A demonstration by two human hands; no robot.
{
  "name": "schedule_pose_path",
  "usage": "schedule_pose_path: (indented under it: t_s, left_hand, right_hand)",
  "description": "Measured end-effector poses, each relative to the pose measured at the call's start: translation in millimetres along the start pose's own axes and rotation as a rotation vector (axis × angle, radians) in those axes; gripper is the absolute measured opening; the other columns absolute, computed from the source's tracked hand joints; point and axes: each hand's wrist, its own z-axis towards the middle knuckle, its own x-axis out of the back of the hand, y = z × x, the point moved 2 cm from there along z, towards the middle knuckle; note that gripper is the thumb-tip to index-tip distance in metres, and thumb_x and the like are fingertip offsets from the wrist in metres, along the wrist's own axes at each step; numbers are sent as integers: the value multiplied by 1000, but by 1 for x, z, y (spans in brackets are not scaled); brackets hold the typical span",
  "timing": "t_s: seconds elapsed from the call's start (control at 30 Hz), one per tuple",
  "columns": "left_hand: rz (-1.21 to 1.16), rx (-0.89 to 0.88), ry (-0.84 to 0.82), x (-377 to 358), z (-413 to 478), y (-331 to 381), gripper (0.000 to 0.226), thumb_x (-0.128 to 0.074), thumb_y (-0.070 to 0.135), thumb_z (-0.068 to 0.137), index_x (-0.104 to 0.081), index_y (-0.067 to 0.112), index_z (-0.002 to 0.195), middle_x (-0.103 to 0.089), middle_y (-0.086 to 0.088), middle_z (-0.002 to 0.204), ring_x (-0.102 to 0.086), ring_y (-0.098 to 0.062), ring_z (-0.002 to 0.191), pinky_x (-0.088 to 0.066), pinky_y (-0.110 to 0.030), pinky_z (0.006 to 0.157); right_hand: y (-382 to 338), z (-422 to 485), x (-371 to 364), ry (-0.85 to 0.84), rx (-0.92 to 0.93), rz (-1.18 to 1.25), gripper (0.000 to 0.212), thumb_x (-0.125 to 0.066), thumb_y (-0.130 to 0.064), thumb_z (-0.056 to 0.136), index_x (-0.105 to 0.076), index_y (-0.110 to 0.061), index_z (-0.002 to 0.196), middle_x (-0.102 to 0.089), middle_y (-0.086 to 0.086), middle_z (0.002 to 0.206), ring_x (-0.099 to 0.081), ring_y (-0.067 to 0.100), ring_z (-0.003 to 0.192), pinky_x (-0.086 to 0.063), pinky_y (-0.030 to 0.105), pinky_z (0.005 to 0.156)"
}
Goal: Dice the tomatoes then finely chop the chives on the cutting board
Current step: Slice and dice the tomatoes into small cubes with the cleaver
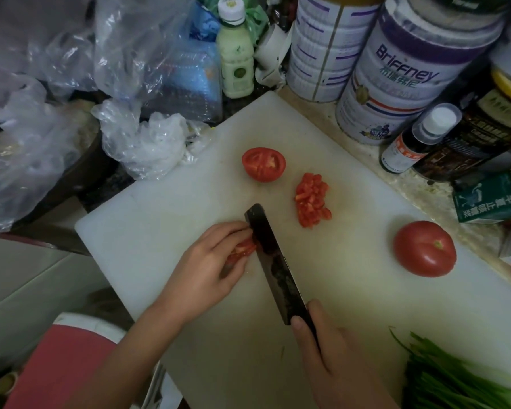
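Observation:
On the white cutting board (pixel 165 208) my left hand (pixel 210 261) presses down on several tomato slices (pixel 244 248). My right hand (pixel 334 358) grips the handle of a dark cleaver (pixel 273 261), whose blade rests against the slices beside my left fingertips. A tomato half (pixel 263 164) lies cut face up at the far side of the board. A pile of diced tomato (pixel 311 200) sits to its right. One whole tomato (pixel 424 248) stands near the board's right edge. Green chives (pixel 455 379) lie at the near right corner.
Crumpled clear plastic bags (pixel 142 143) crowd the board's far left edge. Two large tins (pixel 407 72), a pale green bottle (pixel 236 54) and a small white-capped bottle (pixel 416 140) line the back. A green box (pixel 490 199) lies at the right. A red stool (pixel 62 361) stands below the counter.

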Motion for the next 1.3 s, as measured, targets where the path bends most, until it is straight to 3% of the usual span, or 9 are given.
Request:
schedule_pose_path:
  t_s: [0.13,0.47,0.63,0.73,0.9,1.07,1.2,1.3]
  left_hand:
    - [-3,45,-6,4,-3,-2,51,-57,33,91,-56,6,134,-49,-7,141,-46,-14,132,-34,-20,113]
    - [74,85,44,1,-1,-6,50,-64,35,86,-63,1,123,-60,-9,118,-52,-20,112,-27,-8,106]
    - [34,5,24,6,2,-11,42,-62,34,88,-68,3,116,-64,-6,115,-56,-18,106,-33,-10,103]
    - [21,-56,-5,9,2,-16,41,-62,32,89,-68,3,117,-64,-6,117,-58,-20,107,-35,-12,103]
    - [18,-47,-48,11,-5,-16,51,-61,40,88,-62,7,127,-53,-9,136,-50,-18,123,-36,-19,106]
    - [13,-109,15,9,-6,-15,37,-58,27,94,-67,2,120,-61,-9,124,-57,-20,115,-37,-17,106]
    - [-7,-161,80,10,-6,-14,29,-61,22,94,-71,1,111,-66,-9,115,-60,-20,110,-40,-19,105]
    - [-22,-164,80,10,-6,-17,28,-65,22,92,-72,2,110,-68,-8,114,-63,-20,107,-47,-25,100]
  right_hand:
    - [-3,-2,5,31,-61,-8,16,-28,-53,91,-34,-39,91,-51,-3,62,-49,5,61,-36,16,53]
    - [-1,-6,-2,114,-126,-47,33,-19,-73,74,-31,-49,94,-51,3,67,-53,11,65,-40,22,57]
    - [-8,-5,-6,96,-154,-56,7,-28,-58,90,-27,-51,90,-48,0,66,-50,9,61,-35,17,53]
    - [-13,-7,-5,106,-188,-71,6,-27,-60,89,-25,-54,89,-48,-1,68,-49,8,65,-37,17,56]
    - [-26,-16,0,196,-237,-51,31,-18,-71,73,-34,-53,93,-54,1,71,-56,7,76,-43,11,63]
    - [-33,-24,-8,212,-235,-100,53,-7,-89,58,-25,-60,99,-57,3,74,-55,7,79,-40,11,59]
    - [-41,-20,-13,191,-248,-151,22,-15,-68,74,-22,-57,92,-58,6,75,-55,3,81,-39,12,57]
    - [-43,-17,-20,195,-244,-171,13,-21,-64,83,-22,-55,93,-57,-11,78,-55,9,73,-37,13,54]
